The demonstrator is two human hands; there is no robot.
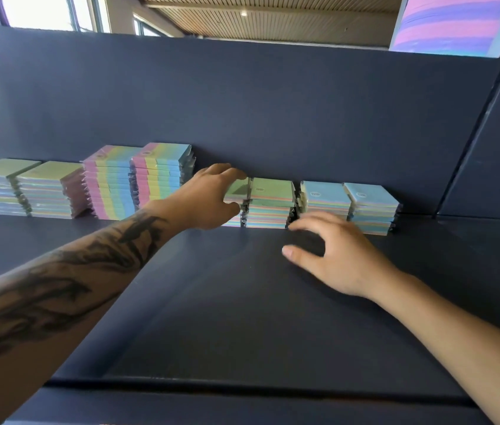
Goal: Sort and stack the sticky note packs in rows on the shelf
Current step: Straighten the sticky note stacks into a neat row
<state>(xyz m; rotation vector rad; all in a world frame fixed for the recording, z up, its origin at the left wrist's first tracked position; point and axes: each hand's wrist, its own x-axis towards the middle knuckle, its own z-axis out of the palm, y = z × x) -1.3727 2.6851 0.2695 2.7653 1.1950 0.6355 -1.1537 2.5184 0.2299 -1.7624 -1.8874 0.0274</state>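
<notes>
Dark shelf (242,302) largely stocked: left hand (209,200) grips the top green pack (238,190) on its stack, right hand (334,256) hovers spread and empty nearby, blue stacks (350,205) and striped stacks (138,179) already ranged along the back, squaring apparently remaining.

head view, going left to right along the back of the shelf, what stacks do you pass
two olive-topped stacks → two tall rainbow-striped stacks → left hand gripping a green-topped pack → green-topped stack → two blue-topped stacks
</notes>
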